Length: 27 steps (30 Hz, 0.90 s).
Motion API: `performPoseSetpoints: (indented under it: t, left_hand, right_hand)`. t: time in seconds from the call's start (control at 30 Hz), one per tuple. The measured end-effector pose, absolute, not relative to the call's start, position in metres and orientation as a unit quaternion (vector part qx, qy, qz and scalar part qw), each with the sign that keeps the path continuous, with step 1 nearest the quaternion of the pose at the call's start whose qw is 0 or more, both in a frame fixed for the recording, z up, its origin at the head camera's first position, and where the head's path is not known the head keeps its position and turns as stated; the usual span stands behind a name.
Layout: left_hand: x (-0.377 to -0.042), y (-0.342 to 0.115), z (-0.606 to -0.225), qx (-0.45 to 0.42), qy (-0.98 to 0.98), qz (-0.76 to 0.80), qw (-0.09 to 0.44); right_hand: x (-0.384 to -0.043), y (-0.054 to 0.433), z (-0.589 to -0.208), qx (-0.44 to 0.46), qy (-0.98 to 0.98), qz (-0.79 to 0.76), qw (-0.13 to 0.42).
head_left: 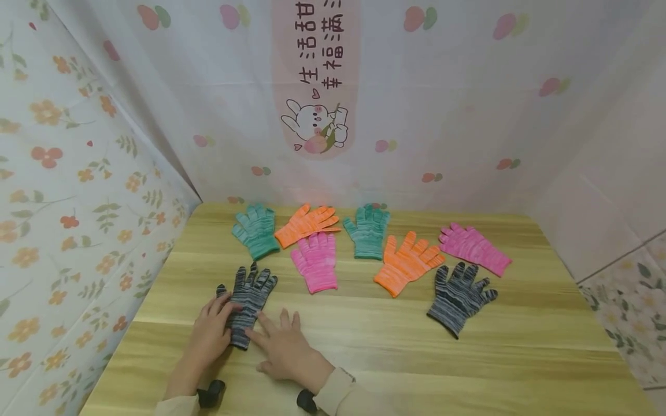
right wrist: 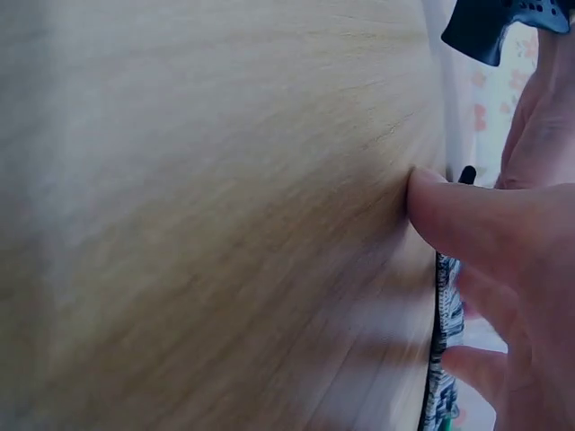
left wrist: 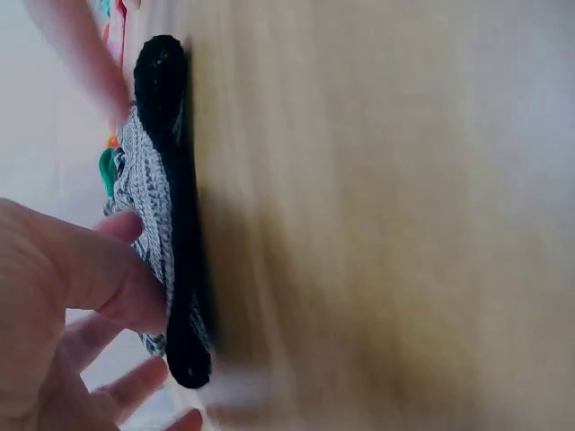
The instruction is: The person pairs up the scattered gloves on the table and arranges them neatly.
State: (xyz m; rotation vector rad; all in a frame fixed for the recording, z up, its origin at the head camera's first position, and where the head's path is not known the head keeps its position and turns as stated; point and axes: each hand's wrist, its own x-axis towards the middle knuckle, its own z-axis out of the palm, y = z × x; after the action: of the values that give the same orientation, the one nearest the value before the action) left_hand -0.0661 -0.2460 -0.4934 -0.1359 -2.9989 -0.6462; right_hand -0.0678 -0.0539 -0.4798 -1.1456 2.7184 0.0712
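A black-and-grey striped knit glove (head_left: 248, 306) lies on the table at front left, its fingers toward the back. My left hand (head_left: 210, 328) rests on its left side, fingers lying over the palm. In the left wrist view the thumb (left wrist: 121, 283) touches the glove near its black cuff (left wrist: 184, 242). My right hand (head_left: 287, 349) is spread at the glove's right edge, fingertips touching near the cuff. The right thumb (right wrist: 449, 202) rests on the wood in the right wrist view. Neither hand visibly curls round the glove.
Behind lie two green gloves (head_left: 255, 231) (head_left: 368, 231), two orange gloves (head_left: 307, 224) (head_left: 408, 263) and two pink gloves (head_left: 317, 260) (head_left: 474, 247). Another black-and-grey glove (head_left: 460, 297) lies at right. A printed curtain (head_left: 442, 115) hangs behind the wooden table (head_left: 364, 358).
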Motion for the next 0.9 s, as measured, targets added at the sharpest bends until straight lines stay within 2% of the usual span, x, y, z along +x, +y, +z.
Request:
performPoseSetpoints:
  t: [0.17,0.4,0.7,0.9]
  left_hand:
    - [-0.062,-0.250,-0.493,-0.030,-0.960,-0.272,0.055]
    - [-0.054,-0.254,-0.491,-0.012,-0.947,-0.320,0.033]
    - [-0.055,-0.255,-0.490,-0.010,-0.953,-0.300,0.036]
    - [-0.057,-0.252,-0.492,-0.003,-0.973,-0.229,0.014]
  right_hand:
    - [-0.069,-0.054,-0.477,-0.385,0.919,0.038,0.079]
    - [-0.068,-0.055,-0.476,-0.383,0.921,0.031,0.062]
    - [-0.076,-0.055,-0.479,-0.386,0.920,0.041,0.055]
    - [-0.077,-0.055,-0.480,-0.387,0.920,0.023,0.058]
